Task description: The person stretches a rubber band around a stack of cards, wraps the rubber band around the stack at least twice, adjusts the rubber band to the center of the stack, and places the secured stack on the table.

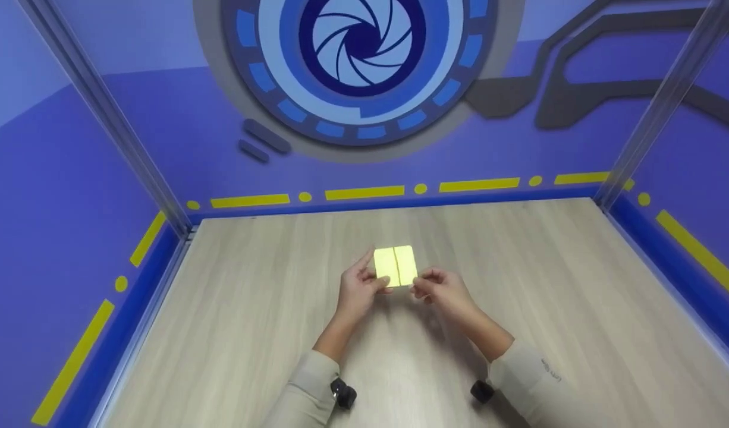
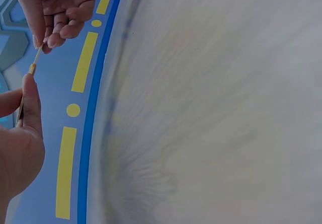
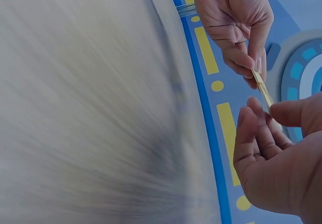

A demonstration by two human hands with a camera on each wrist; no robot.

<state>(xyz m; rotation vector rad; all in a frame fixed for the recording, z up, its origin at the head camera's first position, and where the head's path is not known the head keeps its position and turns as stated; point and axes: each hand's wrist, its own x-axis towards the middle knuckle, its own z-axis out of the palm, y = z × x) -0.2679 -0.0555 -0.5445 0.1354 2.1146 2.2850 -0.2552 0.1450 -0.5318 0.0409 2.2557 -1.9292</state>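
Note:
A small square of yellow paper (image 1: 406, 264), with a dark vertical line down its middle, is held up over the table in the head view. My left hand (image 1: 356, 290) grips its left side, thumb on the near face and fingers behind. At the lower right corner, my right hand (image 1: 449, 292) pinches the paper between thumb and fingers. Both wrist views show the paper edge-on, as a thin folded strip (image 3: 264, 90) stretching between the two hands. Part of its lower left is hidden under the left thumb.
A wood-grain table (image 1: 239, 309) lies beneath the hands. Blue panels (image 1: 156, 125) with yellow markings and metal corner posts (image 1: 112, 119) enclose its back and sides. Dark wrist devices (image 1: 343, 393) sit at both sleeves.

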